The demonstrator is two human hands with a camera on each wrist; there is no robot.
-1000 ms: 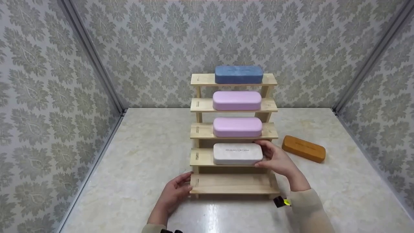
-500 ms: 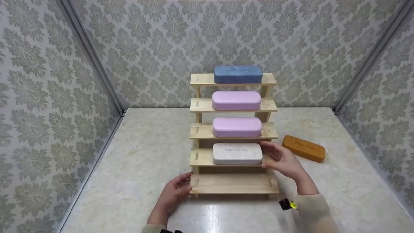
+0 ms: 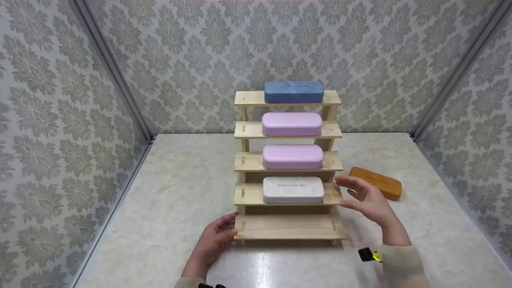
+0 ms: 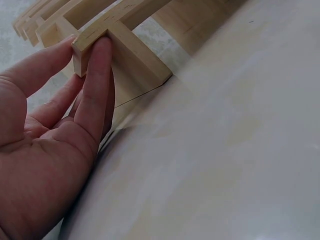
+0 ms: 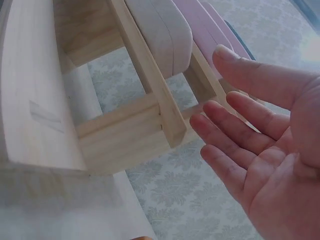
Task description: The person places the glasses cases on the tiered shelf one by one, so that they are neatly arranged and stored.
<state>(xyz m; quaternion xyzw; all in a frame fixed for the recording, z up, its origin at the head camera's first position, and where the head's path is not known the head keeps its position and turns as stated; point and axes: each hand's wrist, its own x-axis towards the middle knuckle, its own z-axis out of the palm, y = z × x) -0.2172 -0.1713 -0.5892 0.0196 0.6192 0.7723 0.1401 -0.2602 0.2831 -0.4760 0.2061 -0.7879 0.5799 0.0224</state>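
Note:
A five-step wooden display rack [image 3: 288, 228] stands on the table. My left hand [image 3: 216, 242] pinches the left end of its lowest shelf, thumb and fingertips at the board's corner [image 4: 82, 55] in the left wrist view. The white glasses case [image 3: 293, 190], with small print on its lid, sits on the second shelf from the bottom. To the right of that shelf's end is my right hand [image 3: 370, 204], fingers spread and holding nothing. In the right wrist view the hand [image 5: 265, 145] is apart from the white case [image 5: 165, 37].
Higher up the rack sit two pink glasses cases [image 3: 292, 157] and a blue one [image 3: 294, 92] on the top shelf. An orange-brown glasses case [image 3: 380, 184] lies on the table to the right, partly behind my right hand. Patterned walls [image 3: 256, 48] enclose the table.
My right hand has let go of the white glasses case and drawn back to the right. The case stays on its shelf. My left hand keeps its place on the lowest shelf.

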